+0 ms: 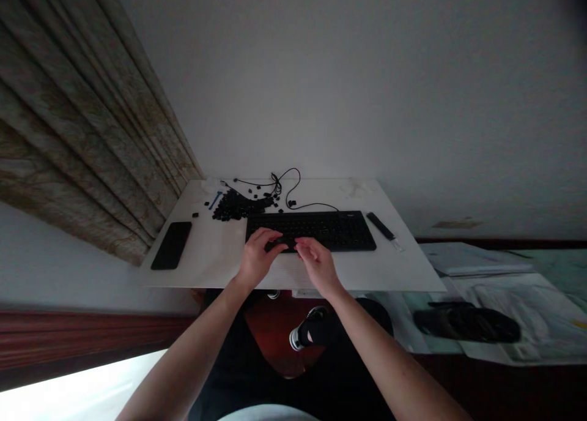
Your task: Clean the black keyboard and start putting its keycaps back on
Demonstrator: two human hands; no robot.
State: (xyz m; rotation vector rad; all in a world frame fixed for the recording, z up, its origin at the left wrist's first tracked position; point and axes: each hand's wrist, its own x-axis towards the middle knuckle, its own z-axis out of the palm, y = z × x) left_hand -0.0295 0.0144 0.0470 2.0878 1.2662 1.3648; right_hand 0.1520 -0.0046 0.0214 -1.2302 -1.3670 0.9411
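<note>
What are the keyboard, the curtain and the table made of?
The keyboard looks like hard plastic: dull black with crisp edges. The curtain seems to be patterned cloth, because it hangs in folds. The table may be coated board: its top is flat, pale and smooth-looking, but I can't be sure.

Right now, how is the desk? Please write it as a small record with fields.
Left hand: over the front of the black keyboard, grip unclear
Right hand: over the keyboard's front, grip unclear
Loose parts: black keycaps, heaped at back left
Beside keycaps: blue tool
Cable: leaves the keyboard's back edge
Far left: black smartphone
Far right: black-handled tool
</note>
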